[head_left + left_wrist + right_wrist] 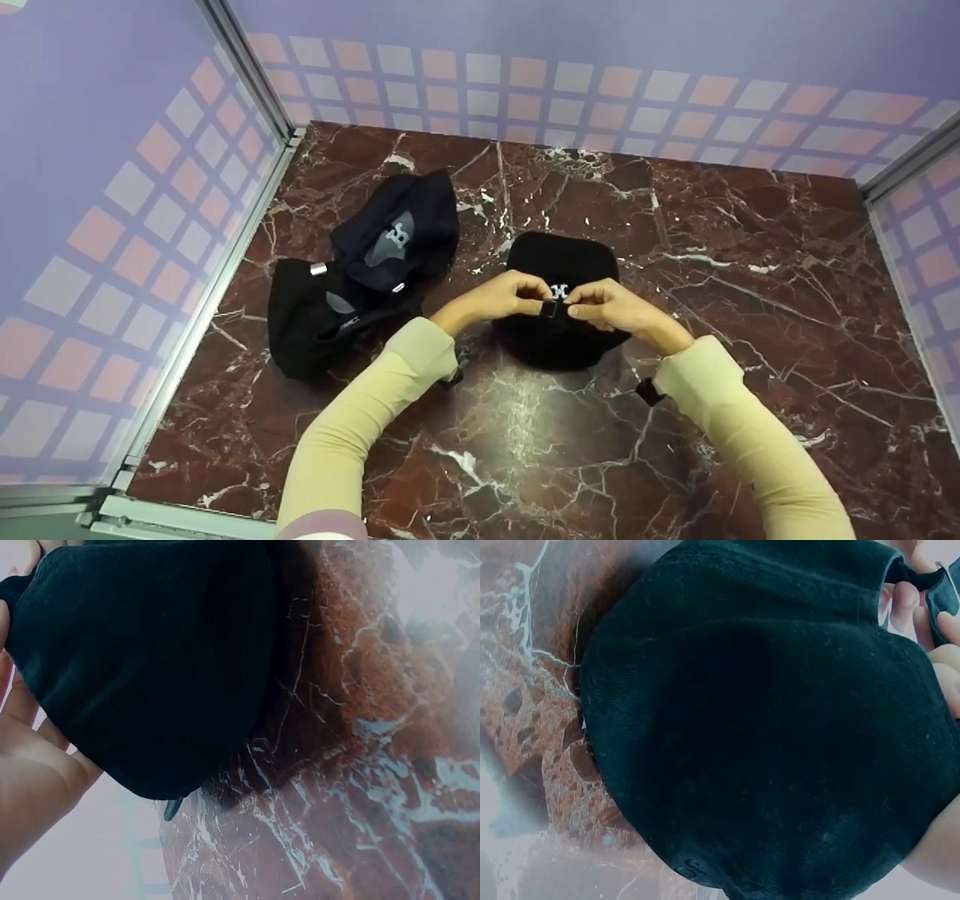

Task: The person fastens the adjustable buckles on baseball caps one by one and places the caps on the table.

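A black baseball cap [566, 259] is between my two hands, its back strap toward me in the head view. My left hand [510, 295] pinches the short black strap [550, 308] between thumb and fingers. Close beside it, my right hand [619, 306] pinches the strap at the cap's back opening. White lettering shows just behind the fingertips. In the right wrist view, the cap's dark crown [757, 750] fills the middle, and a thin metal buckle [951, 579] shows by the fingers. The left wrist view shows the crown's other side [150, 667]; the left fingertips are partly hidden there.
To the left lie a navy cap [431, 210] with a grey inner patch and a black cap [296, 322] with a silvery strap clasp, touching each other. They lie on a red-brown marbled table [750, 315]. Patterned panels [592, 45] enclose its back and sides.
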### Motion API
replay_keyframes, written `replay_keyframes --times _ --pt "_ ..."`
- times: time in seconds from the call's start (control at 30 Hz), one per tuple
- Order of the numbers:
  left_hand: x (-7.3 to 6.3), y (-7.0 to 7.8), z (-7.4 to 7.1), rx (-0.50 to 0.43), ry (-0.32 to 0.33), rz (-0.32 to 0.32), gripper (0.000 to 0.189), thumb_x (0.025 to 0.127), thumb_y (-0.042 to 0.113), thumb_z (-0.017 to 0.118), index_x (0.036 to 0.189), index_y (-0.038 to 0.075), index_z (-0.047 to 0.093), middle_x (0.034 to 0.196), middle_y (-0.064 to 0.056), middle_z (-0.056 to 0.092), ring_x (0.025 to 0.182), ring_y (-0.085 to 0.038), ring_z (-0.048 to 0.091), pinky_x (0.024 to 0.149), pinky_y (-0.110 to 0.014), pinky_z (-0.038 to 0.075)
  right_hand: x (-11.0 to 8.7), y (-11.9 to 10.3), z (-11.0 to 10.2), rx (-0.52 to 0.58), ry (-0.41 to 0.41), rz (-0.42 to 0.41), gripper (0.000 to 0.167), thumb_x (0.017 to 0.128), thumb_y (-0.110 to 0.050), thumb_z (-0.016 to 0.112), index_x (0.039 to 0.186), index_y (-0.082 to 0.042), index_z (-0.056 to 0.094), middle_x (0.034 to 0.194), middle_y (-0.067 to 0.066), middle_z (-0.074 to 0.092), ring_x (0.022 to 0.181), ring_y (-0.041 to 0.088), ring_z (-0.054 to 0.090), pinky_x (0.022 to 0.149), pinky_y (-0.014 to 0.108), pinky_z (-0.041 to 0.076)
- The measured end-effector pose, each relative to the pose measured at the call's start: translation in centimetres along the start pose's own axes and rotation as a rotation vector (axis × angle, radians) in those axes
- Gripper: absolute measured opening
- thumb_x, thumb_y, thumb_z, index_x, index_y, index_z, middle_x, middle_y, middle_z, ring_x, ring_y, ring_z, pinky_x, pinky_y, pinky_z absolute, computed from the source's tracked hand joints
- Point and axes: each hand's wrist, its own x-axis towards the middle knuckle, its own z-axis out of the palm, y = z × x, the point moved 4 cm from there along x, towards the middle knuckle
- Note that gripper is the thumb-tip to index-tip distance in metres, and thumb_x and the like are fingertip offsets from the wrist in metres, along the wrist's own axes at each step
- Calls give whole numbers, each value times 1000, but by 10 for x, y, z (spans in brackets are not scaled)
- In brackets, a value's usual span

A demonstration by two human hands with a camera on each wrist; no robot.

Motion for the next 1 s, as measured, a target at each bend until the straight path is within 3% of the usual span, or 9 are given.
replay_keyframes --times 0.23,0.5,0.63,0.77,0.87,1.0 --pt "2 3 2 51 39 4 14 80 7 61 90 -3 62 84 -7 62 76 -5 48 71 -16 38 2 3 0 116 -19 6 12 84 -7 56 86 -12 66 56 -8 48 38 2 34 38 15 27" --pt "-10 33 -2 53 102 6 16 77 -5 57 93 -10 59 94 -21 62 86 -11 52 82 -17 40 2 2 3 154 -32 -24 13 85 -2 52 77 -11 57 53 -5 47 41 6 40 41 18 34" --pt "-10 30 -3 29 123 19 16 76 -7 57 91 -10 58 90 -19 62 81 -8 51 79 -17 41 1 -7 8 119 -19 -17 18 87 -4 50 69 -7 51 51 -4 45 40 6 39 41 18 35" --pt "-4 12 -1 24 131 11 13 79 -1 58 91 -7 59 87 -13 62 77 -5 49 74 -16 40 -1 -19 12 83 23 -4 21 86 -5 50 66 -2 48 49 -4 44 39 6 38 40 18 34" --pt "2 0 1 36 126 -2 14 81 5 59 91 -4 61 87 -10 62 75 -4 47 72 -16 39 -1 -21 13 46 54 5 21 85 -7 52 69 6 48 47 -5 42 38 5 36 39 18 31" --pt "4 -1 3 70 122 8 13 80 4 59 91 -2 61 87 -10 64 77 -5 49 74 -17 40 0 -22 13 13 71 3 24 84 -7 54 77 15 49 46 -7 41 38 3 34 38 17 28"
